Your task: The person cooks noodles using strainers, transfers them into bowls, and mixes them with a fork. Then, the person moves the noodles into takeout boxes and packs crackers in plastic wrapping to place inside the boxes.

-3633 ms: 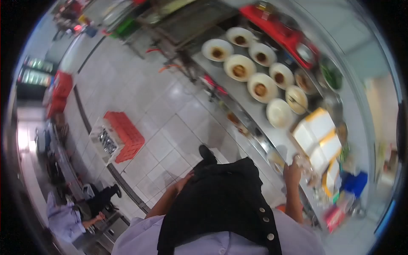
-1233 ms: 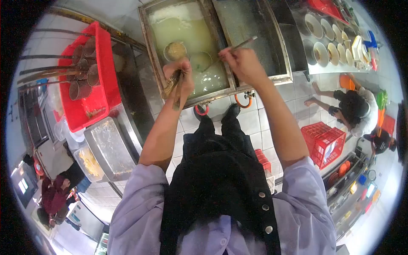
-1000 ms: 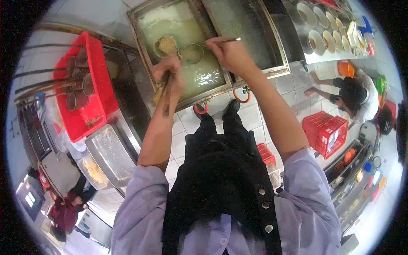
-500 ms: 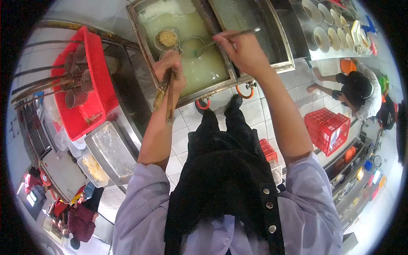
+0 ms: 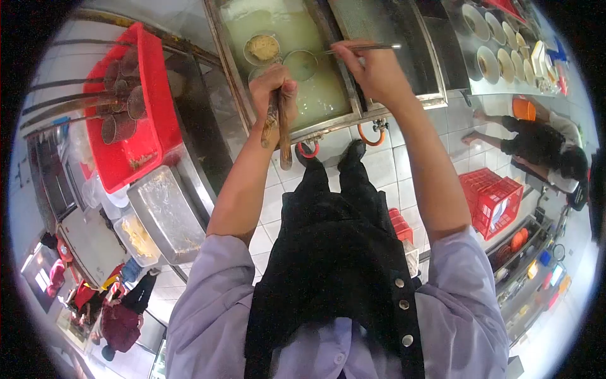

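Noodles (image 5: 262,47) sit in a round wire strainer (image 5: 257,62) at upper centre, in the left compartment of a metal-framed vat (image 5: 319,128) of cloudy, pale green liquid. From the left, several long-handled strainers (image 5: 118,128) lie in a red tub (image 5: 163,126), their dark handles pointing out to the left. Below the tub are a clear container (image 5: 151,256) of yellowish food and, just beside it, a shallow metal tray (image 5: 167,211). A person in a maroon top (image 5: 121,322) is at lower left. The wearer's left hand (image 5: 271,88) is closed in a fist around two wooden handles (image 5: 285,136), whose ends stick out below it, just under the noodles. Right of the noodles, a second strainer (image 5: 300,65) is in the liquid; what is inside it is too unclear to tell. The right hand (image 5: 379,69) is partly closed, pinching a thin rod (image 5: 382,46) that slants slightly down to the left, towards that second strainer. Farther right, pale bowls (image 5: 487,64) stand in rows on a counter, above a red crate (image 5: 499,205). Near them, a person in dark and white clothing (image 5: 543,142) bends beside an orange bucket (image 5: 523,108).
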Demonstrator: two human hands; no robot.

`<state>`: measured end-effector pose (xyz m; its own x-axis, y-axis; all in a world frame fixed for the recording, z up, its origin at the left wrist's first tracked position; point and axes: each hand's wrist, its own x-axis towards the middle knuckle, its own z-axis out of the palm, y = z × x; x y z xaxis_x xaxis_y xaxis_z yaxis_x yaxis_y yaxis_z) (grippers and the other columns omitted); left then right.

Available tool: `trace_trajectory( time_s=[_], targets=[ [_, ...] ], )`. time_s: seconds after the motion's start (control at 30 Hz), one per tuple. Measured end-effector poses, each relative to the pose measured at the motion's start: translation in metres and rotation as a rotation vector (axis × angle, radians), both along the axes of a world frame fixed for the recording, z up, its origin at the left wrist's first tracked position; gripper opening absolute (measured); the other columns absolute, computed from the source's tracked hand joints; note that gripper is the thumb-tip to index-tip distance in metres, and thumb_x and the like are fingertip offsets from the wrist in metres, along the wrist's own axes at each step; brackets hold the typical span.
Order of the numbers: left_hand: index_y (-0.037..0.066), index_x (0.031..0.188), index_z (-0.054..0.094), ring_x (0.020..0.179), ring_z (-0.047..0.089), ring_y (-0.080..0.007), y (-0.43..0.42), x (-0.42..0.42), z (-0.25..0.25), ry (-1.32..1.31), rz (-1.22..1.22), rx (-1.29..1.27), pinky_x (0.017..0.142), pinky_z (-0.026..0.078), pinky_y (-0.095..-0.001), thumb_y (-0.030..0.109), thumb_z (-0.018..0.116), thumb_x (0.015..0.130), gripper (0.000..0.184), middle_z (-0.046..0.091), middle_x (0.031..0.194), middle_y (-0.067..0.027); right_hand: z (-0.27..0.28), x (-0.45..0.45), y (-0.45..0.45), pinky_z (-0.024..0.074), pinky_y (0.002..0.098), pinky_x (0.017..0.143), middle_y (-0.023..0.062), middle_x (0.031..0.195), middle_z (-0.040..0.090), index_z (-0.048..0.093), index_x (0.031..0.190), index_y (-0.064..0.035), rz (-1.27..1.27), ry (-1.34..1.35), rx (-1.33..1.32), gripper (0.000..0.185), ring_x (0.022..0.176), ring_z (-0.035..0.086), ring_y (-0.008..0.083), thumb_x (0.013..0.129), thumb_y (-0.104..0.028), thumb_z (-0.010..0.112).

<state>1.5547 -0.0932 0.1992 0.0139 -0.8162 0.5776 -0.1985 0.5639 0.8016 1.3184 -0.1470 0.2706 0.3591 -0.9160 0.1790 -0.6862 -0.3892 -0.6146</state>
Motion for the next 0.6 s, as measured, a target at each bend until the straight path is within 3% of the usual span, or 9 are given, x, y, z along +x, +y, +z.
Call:
trace_trajectory(
  time_s=[0.03, 0.13, 0.23, 0.33, 0.47, 0.57, 0.6],
  targets=[
    [0.004, 0.075, 0.042, 0.064, 0.047, -0.0191, 0.002, 0.000, 0.003, -0.012, 0.009, 0.036, 0.071, 0.043, -0.0355, 0.040, 0.061, 0.111, 0.055, 0.044, 0.070, -0.0034, -0.016, 0.005, -0.006, 0.0603, 0.0406, 0.083, 0.0191, 0.106, 0.080, 0.080, 0.111, 0.0010, 0.015, 0.039, -0.075, 0.031, 0.095, 0.079, 0.0325, 0.108, -0.026, 0.064],
    [0.004, 0.076, 0.042, 0.065, 0.046, -0.0188, -0.001, -0.001, -0.003, 0.012, 0.039, -0.001, 0.071, 0.042, -0.0337, 0.041, 0.062, 0.111, 0.055, 0.043, 0.070, -0.0037, -0.074, 0.013, -0.020, 0.0607, 0.0488, 0.087, 0.0212, 0.105, 0.079, 0.081, 0.109, -0.0023, 0.085, 0.001, -0.009, 0.029, 0.093, 0.075, 0.0432, 0.106, -0.025, 0.064],
    [0.004, 0.076, 0.042, 0.066, 0.046, -0.0185, -0.002, 0.002, -0.005, 0.006, 0.028, -0.038, 0.069, 0.042, -0.0321, 0.035, 0.061, 0.111, 0.051, 0.042, 0.070, -0.0035, -0.064, 0.000, -0.018, 0.0606, 0.0480, 0.087, 0.0206, 0.103, 0.079, 0.081, 0.110, -0.0030, 0.022, -0.158, 0.110, 0.031, 0.094, 0.076, 0.0425, 0.107, -0.027, 0.062],
    [0.004, 0.076, 0.041, 0.066, 0.044, -0.0187, 0.001, 0.000, -0.004, 0.018, 0.078, -0.047, 0.067, 0.041, -0.0307, 0.034, 0.060, 0.112, 0.050, 0.042, 0.071, -0.0039, -0.017, -0.022, -0.012, 0.0606, 0.0473, 0.086, 0.0200, 0.100, 0.080, 0.081, 0.111, -0.0028, -0.060, -0.292, 0.182, 0.034, 0.094, 0.076, 0.0424, 0.108, -0.030, 0.061],
    [0.004, 0.077, 0.041, 0.066, 0.045, -0.0189, 0.003, 0.002, 0.001, -0.055, 0.031, 0.006, 0.063, 0.038, -0.0311, 0.027, 0.059, 0.112, 0.046, 0.043, 0.072, -0.0047, -0.014, -0.017, -0.021, 0.0603, 0.0479, 0.084, 0.0231, 0.097, 0.077, 0.081, 0.107, -0.0026, -0.061, -0.140, 0.069, 0.038, 0.093, 0.075, 0.0441, 0.109, -0.035, 0.061],
    [0.004, 0.076, 0.042, 0.065, 0.046, -0.0184, 0.001, 0.000, 0.001, -0.052, 0.029, 0.010, 0.062, 0.036, -0.0313, 0.026, 0.058, 0.112, 0.045, 0.042, 0.072, -0.0047, -0.052, 0.004, -0.024, 0.0604, 0.0367, 0.084, 0.0181, 0.106, 0.081, 0.081, 0.110, -0.0002, 0.013, 0.072, 0.031, 0.030, 0.095, 0.080, 0.0239, 0.110, -0.024, 0.062],
    [0.004, 0.076, 0.042, 0.065, 0.046, -0.0182, 0.000, -0.002, -0.003, -0.023, 0.029, -0.002, 0.062, 0.036, -0.0315, 0.027, 0.059, 0.112, 0.046, 0.042, 0.072, -0.0047, -0.062, 0.006, -0.022, 0.0604, 0.0368, 0.085, 0.0179, 0.106, 0.081, 0.081, 0.110, 0.0000, 0.019, 0.071, 0.078, 0.030, 0.095, 0.080, 0.0236, 0.110, -0.024, 0.062]
  ],
)
